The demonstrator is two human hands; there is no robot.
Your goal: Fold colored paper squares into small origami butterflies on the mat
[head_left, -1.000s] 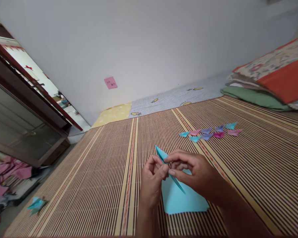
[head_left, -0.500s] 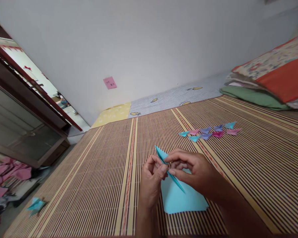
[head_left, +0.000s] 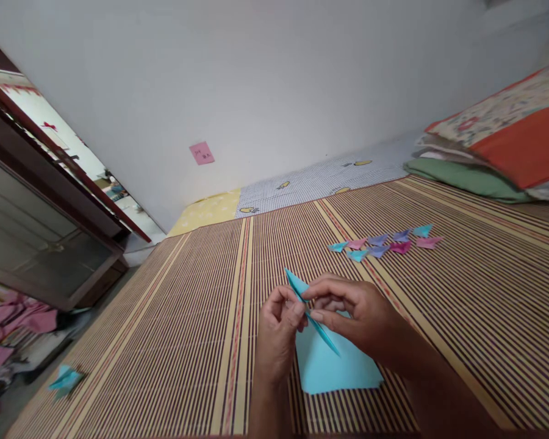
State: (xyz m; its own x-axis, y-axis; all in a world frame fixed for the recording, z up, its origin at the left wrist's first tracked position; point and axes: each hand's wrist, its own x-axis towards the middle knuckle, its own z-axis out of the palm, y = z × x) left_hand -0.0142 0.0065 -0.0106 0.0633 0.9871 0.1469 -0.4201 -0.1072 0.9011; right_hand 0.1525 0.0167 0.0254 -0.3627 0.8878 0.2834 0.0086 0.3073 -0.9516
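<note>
A folded piece of turquoise paper [head_left: 324, 339] slants between my two hands, its pointed ends sticking out above and below the fingers. My left hand [head_left: 280, 332] pinches it near the middle with thumb and forefinger. From the other side my right hand [head_left: 354, 311] grips the same paper, thumb and fingertips meeting close to the left thumb. Fingers cover the central folds. Beneath the hands lies a stack of light blue paper sheets [head_left: 341, 372] on the striped mat [head_left: 174, 341], partly hidden by the right hand.
Several small folded paper boats [head_left: 379, 250] in blue, pink and purple stand in two rows beyond my right hand. A crumpled turquoise paper [head_left: 66, 381] lies at the mat's left edge. Folded bedding [head_left: 476, 177] is piled at far right, by the wall [head_left: 274, 91].
Almost nothing differs. Both hands keep their grip on the folded paper, and the whole view has shifted very slightly.
</note>
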